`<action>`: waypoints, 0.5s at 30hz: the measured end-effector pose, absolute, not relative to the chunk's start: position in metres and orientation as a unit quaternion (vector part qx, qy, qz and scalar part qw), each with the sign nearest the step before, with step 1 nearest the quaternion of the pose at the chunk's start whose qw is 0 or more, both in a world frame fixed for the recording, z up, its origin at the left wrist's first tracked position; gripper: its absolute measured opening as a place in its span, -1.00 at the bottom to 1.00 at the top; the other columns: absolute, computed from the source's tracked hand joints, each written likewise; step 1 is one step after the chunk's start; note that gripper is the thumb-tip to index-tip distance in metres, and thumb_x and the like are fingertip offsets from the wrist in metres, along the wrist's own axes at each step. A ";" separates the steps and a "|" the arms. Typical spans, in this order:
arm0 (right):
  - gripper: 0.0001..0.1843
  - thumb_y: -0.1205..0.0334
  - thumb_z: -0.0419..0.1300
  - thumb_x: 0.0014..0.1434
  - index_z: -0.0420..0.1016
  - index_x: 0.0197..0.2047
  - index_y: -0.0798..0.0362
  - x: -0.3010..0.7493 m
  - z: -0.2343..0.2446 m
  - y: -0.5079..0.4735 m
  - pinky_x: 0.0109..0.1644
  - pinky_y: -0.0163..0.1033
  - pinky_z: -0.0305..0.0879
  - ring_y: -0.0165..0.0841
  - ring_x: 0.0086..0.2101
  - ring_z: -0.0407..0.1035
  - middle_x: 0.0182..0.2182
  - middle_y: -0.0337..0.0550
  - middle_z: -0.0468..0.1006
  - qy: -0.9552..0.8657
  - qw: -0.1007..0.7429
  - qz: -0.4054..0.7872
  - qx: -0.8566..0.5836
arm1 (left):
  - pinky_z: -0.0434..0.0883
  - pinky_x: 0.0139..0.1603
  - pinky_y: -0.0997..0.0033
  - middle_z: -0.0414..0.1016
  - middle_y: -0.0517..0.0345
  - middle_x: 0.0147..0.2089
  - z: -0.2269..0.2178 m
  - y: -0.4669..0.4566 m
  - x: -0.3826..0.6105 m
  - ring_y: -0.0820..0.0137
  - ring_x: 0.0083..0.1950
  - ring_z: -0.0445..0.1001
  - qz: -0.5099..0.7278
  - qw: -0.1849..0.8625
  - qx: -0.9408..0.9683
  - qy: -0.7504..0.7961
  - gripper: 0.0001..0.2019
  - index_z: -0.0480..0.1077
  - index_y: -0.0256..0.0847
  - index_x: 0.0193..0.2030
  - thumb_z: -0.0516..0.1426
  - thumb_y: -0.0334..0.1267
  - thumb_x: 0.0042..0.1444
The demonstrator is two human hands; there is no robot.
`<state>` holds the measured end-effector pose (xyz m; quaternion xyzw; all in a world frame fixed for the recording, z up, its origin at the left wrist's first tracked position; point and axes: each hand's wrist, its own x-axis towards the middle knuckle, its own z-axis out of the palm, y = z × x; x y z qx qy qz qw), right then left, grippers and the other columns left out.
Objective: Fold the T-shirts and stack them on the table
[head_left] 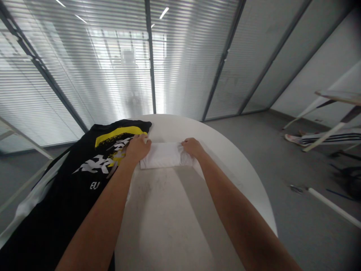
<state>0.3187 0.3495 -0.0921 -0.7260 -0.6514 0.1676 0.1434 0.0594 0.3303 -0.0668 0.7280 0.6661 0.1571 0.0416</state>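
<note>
A white cloth point(160, 155), folded into a flat rectangle, lies on the far part of a round white table point(180, 218). Its kind of garment, if it is one, cannot be made out. My left hand point(138, 147) is closed on its left end, with the fingertips at the far left corner. At the opposite end, my right hand point(193, 146) pinches the far right corner, where the fabric is creased. To the left, a black T-shirt point(70, 192) with a yellow and white print is spread over the table, partly beneath my left hand and forearm.
Glass panels with blinds point(183, 67) stand behind the table. At the right, a person's leg in striped trousers point(329, 139) stretches near another table point(338, 97). A white pole point(332, 206) is over the grey floor there. Some white fabric point(31, 199) hangs beside the black T-shirt.
</note>
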 end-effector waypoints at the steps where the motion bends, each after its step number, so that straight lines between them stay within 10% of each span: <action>1: -0.69 0.19 0.07 0.23 0.59 -0.15 0.12 0.321 -0.092 0.350 -0.08 -0.30 0.29 -0.23 -0.07 0.48 -0.13 0.12 0.61 -0.652 0.140 0.168 -0.726 | 0.25 0.19 0.13 0.43 -0.20 0.12 -0.065 0.326 0.066 0.13 0.18 0.36 0.160 0.034 0.734 0.659 -0.58 0.37 -0.26 0.14 -0.06 -0.12 0.27; 15: -0.54 0.07 -0.14 0.40 0.32 0.24 0.00 0.288 -0.087 0.331 0.28 -0.23 0.02 -0.35 0.19 0.24 0.20 -0.07 0.38 -0.801 0.200 0.135 -0.548 | 0.12 0.23 -0.08 0.49 -0.05 0.09 -0.087 0.295 0.110 0.12 0.16 0.38 0.141 -0.050 0.828 0.541 -0.52 0.38 -0.12 0.13 -0.19 0.02 0.34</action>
